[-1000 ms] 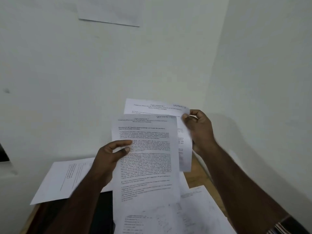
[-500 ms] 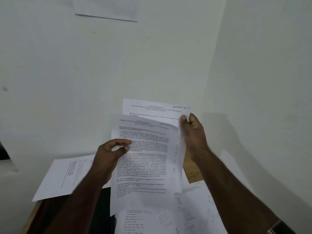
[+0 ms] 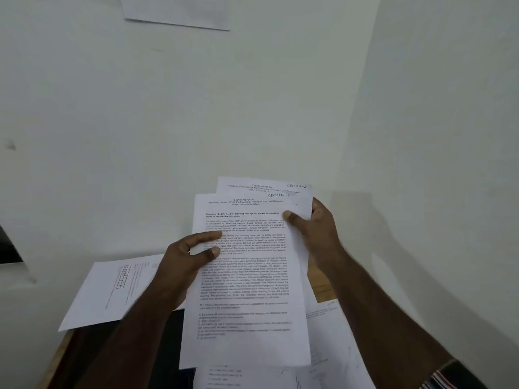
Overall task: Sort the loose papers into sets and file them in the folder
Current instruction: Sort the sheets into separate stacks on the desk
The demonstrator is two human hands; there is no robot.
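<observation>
From the head view, the person holds two printed pages up in front of a pale wall (image 3: 196,108), one in front of the other. The left hand (image 3: 185,265) grips the left edge of the front sheet (image 3: 247,276), thumb and forefinger curled over the print near the middle of that edge, the rest of the fingers hidden behind the paper. This sheet carries "SECTION - 1" handwritten near its top right corner and dense paragraphs of text below. The right hand (image 3: 314,228) pinches the right side of the pages near the top, its thumb lying across the face of the front sheet and its fingers wrapped round behind. Above that thumb, the back sheet (image 3: 264,185) peeks out past the front one, tilted a little, showing only its heading strip and "SECTION - 2" in its corner. Below and to the left of the left wrist, a loose sheet with a small grid (image 3: 112,290) lies on the desk (image 3: 320,287), hanging partly over the desk's dark edge. Under the right forearm, more loose sheets (image 3: 331,346) lie spread flat, overlapping one another, their print too blurred to read. Just below the held pages, another printed page (image 3: 224,377) shows at the bottom edge. High above both hands, a blank paper (image 3: 174,9) hangs on the wall. A striped sleeve cuff (image 3: 438,380) shows at the right arm's lower end
</observation>
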